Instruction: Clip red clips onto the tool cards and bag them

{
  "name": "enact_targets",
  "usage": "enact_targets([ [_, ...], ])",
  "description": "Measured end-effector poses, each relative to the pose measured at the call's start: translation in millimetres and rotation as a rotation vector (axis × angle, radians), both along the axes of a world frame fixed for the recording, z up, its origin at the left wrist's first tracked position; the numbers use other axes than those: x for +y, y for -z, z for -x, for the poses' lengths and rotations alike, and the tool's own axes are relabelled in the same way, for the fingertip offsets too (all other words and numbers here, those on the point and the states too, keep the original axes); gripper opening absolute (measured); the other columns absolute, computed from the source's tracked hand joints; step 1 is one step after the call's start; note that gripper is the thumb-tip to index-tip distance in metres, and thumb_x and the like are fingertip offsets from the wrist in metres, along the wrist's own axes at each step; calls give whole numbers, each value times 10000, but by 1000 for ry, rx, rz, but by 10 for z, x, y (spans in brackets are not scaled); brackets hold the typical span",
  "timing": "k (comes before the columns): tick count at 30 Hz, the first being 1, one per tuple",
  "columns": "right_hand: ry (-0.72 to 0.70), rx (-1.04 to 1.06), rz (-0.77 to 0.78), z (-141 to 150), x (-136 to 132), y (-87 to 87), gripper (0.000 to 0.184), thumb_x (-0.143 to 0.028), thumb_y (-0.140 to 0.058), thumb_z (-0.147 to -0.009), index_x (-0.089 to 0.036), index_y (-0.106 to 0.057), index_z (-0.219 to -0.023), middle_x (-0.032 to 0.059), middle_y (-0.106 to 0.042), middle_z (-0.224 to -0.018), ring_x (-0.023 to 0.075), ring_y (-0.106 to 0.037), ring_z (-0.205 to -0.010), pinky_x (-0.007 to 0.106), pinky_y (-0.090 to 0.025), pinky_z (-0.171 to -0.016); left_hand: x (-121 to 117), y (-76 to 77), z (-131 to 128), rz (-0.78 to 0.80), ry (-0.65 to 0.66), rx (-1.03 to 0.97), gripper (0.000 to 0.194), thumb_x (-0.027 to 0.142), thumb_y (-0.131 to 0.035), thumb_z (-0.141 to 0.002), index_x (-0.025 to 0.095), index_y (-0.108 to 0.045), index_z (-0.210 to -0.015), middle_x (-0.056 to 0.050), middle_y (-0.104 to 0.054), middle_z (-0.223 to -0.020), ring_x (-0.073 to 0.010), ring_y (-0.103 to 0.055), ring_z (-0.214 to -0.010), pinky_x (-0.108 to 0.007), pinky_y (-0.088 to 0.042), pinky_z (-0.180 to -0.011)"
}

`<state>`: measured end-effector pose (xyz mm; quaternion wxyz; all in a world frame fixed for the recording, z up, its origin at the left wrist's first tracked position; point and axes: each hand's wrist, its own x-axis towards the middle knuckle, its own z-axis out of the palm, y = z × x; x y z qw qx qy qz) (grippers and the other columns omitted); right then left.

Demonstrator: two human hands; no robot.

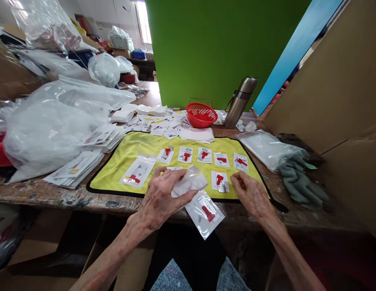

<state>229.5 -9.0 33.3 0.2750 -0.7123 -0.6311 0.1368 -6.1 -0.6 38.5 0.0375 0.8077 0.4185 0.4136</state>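
Note:
My left hand [165,194] pinches a small clear plastic bag [205,216] by its upper part, between thumb and fingers. The bag hangs tilted over the table's front edge, with a printed card and a red T-shaped piece inside. My right hand [251,196] is over the mat's right side, fingers curled together; what they hold, if anything, is hidden. Just left of it lies a card with a red piece [219,180] and a small metal part. Several similar cards [204,154] form a row behind. A filled bag [138,173] lies flat left of my left hand.
A yellow mat [115,167] with black edging covers the table's middle. Behind it stand a red basket [201,115] and a steel flask [240,103] among loose cards. Stacked filled bags [74,167] and a big plastic bag [54,125] are left. A grey-green cloth [301,180] lies right.

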Motion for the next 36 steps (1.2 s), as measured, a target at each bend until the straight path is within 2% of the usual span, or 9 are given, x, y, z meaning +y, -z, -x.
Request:
enact_targets([
  [5, 121, -304, -85, 191, -97, 122, 240, -372, -430, -886, -186, -580, -867, 115, -644, -811, 255, -585, -749, 355, -396, -682, -15, 40, 24, 51, 6, 43, 324, 367, -674, -732, 170, -628, -986, -63, -735, -856, -211, -663, -732, -416, -436, -841],
  [9, -91, 88, -54, 375, -147, -90, 315, -424, -384, -912, -207, -612, -926, 97, -647, -905, 243, -581, -859, 357, -416, -792, -39, 54, 16, 109, 38, 90, 363, 359, -691, -715, 171, -623, -1018, -74, -732, -891, -222, -660, -762, -421, -442, -833],
  [13, -396, 542, 236, 465, -107, -296, 347, -490, -452, -874, -200, -638, -908, 21, -640, -807, 162, -574, -756, 261, -450, -676, -42, 51, 30, 119, 88, 95, 390, 349, -690, -729, 174, -600, -1065, -75, -720, -933, -223, -651, -822, -439, -413, -898],
  [16, -520, 852, 493, 475, -15, -307, 345, -468, -638, -749, -172, -640, -928, 9, -636, -812, 135, -560, -719, 236, -449, -641, -57, 39, 54, 100, 157, 135, 408, 352, -679, -751, 161, -576, -1097, -77, -711, -936, -228, -643, -849, -448, -403, -906],
  [20, -581, 955, 702, 473, 62, -210, 343, -441, -715, -693, -146, -646, -854, -13, -603, -707, 91, -504, -570, 209, -412, -537, -118, 3, 59, 107, 195, 229, 500, 382, -695, -737, 159, -539, -1156, -88, -684, -1032, -239, -620, -948, -492, -333, -1000],
  [24, -614, 896, 560, 546, 39, -167, 330, -448, -704, -708, -151, -662, -844, -16, -608, -708, 98, -513, -601, 205, -414, -550, -191, -22, -2, 110, 139, 272, 664, 486, -717, -677, 163, -503, -1217, -113, -653, -1091, -279, -589, -1014, -554, -281, -1032],
  [27, -636, 840, 460, 607, 20, -178, 317, -451, -677, -721, -163, -666, -852, -3, -631, -756, 126, -553, -676, 233, -455, -632, -217, -22, -47, 74, 114, 251, 506, 383, -683, -737, 183, -530, -1176, -83, -671, -1022, -253, -598, -965, -523, -306, -1017],
  [31, -553, 696, 409, 534, 9, -175, 292, -461, -625, -747, -171, -613, -778, -21, -584, -656, 102, -505, -551, 210, -389, -504, -207, -15, -34, 32, 115, 234, 376, 317, -647, -783, 172, -559, -1118, -50, -689, -908, -225, -610, -873, -484, -346, -964],
  [36, -89, 211, 74, 231, -53, -72, 251, -426, -500, -835, -195, -552, -751, 31, -618, -712, 174, -571, -652, 292, -412, -607, -163, 10, 58, 12, 48, 188, 408, 357, -698, -738, 117, -585, -1049, -89, -694, -941, -260, -616, -881, -471, -383, -881],
])
